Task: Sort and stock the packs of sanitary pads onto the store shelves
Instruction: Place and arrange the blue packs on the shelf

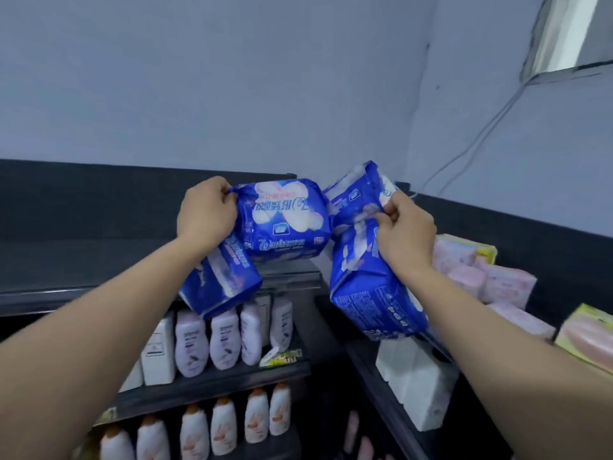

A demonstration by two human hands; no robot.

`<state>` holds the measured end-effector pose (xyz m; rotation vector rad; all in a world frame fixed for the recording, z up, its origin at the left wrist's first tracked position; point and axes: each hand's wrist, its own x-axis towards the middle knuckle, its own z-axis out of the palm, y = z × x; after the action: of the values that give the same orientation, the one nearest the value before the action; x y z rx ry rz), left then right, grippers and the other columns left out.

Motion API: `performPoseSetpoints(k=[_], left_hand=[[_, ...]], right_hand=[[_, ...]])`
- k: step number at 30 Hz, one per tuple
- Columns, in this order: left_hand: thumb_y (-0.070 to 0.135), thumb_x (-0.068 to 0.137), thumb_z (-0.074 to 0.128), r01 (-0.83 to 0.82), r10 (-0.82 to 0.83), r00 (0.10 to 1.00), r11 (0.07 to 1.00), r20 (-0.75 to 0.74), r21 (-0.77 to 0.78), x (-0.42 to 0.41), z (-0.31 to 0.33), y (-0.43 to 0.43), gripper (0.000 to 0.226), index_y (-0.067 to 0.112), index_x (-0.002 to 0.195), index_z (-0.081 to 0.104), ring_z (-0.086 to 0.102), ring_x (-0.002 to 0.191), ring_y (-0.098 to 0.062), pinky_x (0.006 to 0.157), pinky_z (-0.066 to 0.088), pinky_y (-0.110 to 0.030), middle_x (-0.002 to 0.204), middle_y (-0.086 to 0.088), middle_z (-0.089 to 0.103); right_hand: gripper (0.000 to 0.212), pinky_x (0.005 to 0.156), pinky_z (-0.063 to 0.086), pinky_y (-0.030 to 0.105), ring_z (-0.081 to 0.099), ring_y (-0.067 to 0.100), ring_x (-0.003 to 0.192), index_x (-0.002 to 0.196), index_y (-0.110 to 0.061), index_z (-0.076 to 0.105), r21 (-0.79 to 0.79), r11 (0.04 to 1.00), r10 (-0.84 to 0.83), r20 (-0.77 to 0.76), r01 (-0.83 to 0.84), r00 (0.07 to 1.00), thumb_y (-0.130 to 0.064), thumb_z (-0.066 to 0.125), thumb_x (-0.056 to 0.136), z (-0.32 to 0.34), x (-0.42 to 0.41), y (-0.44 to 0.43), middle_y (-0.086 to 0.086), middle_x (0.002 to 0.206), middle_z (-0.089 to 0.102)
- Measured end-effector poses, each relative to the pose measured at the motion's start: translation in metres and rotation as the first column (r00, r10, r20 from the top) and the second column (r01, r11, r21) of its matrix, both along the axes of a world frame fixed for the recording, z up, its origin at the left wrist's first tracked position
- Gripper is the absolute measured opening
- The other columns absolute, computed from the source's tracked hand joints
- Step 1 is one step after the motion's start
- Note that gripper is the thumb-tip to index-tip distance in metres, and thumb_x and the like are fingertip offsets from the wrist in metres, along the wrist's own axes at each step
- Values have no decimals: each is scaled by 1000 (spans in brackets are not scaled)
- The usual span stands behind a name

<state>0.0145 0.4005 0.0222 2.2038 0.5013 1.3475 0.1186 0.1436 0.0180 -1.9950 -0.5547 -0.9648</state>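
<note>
Four blue packs of sanitary pads are up in front of the shelving, all around the centre of view. The left hand [205, 210], at 9 o'clock of centre, has its fingers clenched round the gathered end of the upside-down blue pack [285, 220], print inverted. A second blue pack [219, 280] hangs tilted just under that wrist, touching the first; the grip on it is hidden. Over at 3 o'clock, the right hand [404, 227] has its fingers curled in, pinching the wrapper of the right-hand blue packs [371, 293], one above, one below. All four hover above the dark top shelf [66, 290], none set down. Pink pad packs [481, 273] are piled at 4 o'clock, with a yellow-edged pack [583, 336] beside them. Lilac lotion bottles [225, 340] line the shelf at 6 o'clock, orange-capped white bottles [225, 423] stand below them, and white wrapped bundles [414, 386] sit at 5 o'clock.
</note>
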Motion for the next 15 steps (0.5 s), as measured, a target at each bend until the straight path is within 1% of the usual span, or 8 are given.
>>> performPoseSetpoints(k=[3, 5, 10, 13, 15], left_hand=[[16, 93, 46, -113, 113, 994, 994, -7, -3, -35, -2, 38, 13, 13, 84, 56, 54, 77, -22, 65, 39, -32, 83, -1, 60], [15, 92, 46, -174, 174, 985, 985, -10, -9, -56, -3, 64, 14, 11, 85, 57, 54, 77, -21, 65, 40, -33, 82, -1, 59], [16, 92, 47, -287, 286, 958, 958, -14, -22, -106, -6, 138, 15, 9, 85, 58, 56, 77, -25, 65, 44, -35, 81, -4, 62], [17, 93, 48, -347, 347, 938, 937, -12, -34, -132, -5, 187, 15, 9, 85, 58, 57, 77, -25, 68, 46, -38, 81, -4, 63], [17, 93, 48, -379, 379, 925, 925, -13, -36, -145, -7, 219, 15, 9, 85, 58, 57, 75, -24, 66, 45, -37, 80, -4, 62]], right_hand=[[11, 65, 40, 36, 53, 27, 72, 80, -7, 52, -17, 994, 107, 8, -106, 994, -8, 56, 90, -3, -10, 52, 6, 74, 57], [12, 67, 43, 38, 54, 28, 72, 80, -7, 52, -35, 985, 171, 12, -170, 985, -8, 56, 91, -3, -18, 86, 7, 74, 58], [18, 65, 42, 38, 51, 25, 70, 76, -11, 46, -54, 952, 302, -5, -301, 953, -6, 55, 90, -2, -38, 179, 3, 71, 54], [18, 67, 43, 37, 50, 24, 68, 75, -12, 46, -38, 931, 363, -20, -363, 932, -6, 55, 90, -1, -52, 243, 1, 69, 53], [18, 68, 43, 36, 51, 24, 69, 76, -11, 47, -36, 919, 392, -27, -393, 919, -7, 55, 91, 0, -61, 280, 2, 71, 55]])
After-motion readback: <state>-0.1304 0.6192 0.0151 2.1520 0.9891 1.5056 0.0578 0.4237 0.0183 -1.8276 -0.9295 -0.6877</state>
